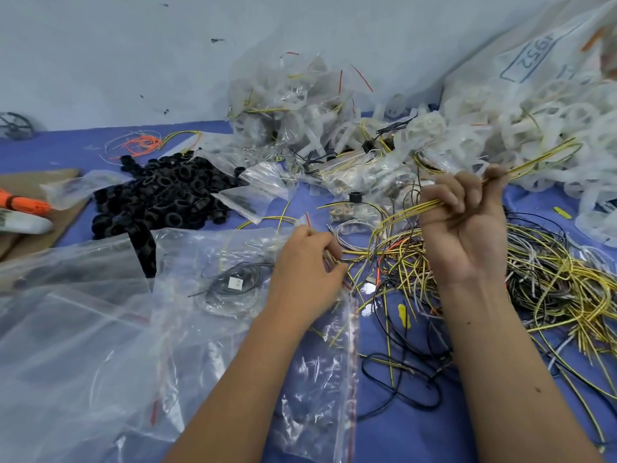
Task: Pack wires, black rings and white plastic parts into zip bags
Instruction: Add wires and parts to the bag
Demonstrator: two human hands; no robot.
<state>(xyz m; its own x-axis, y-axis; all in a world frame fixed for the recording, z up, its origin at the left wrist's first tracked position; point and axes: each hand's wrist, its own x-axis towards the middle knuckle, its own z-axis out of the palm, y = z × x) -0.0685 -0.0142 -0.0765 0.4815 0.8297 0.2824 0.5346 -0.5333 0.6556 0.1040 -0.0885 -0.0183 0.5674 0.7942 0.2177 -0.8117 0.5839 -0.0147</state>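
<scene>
Two bare forearms reach up from the bottom edge of the frame over a blue table. The left hand, back toward the camera at centre, has its fingers curled, pinching thin wire ends at the mouth of a clear zip bag with a red seal strip that lies under its wrist. The right hand, raised palm toward the camera at centre right, grips a bundle of yellow wires in a closed fist; the strands run out toward the upper right and loop down into the tangled wire pile at right. More clear bags cover the lower left. Farther back, a heap of black rings sits left of centre. White plastic parts and filled bags pile against the wall at upper centre and right.
</scene>
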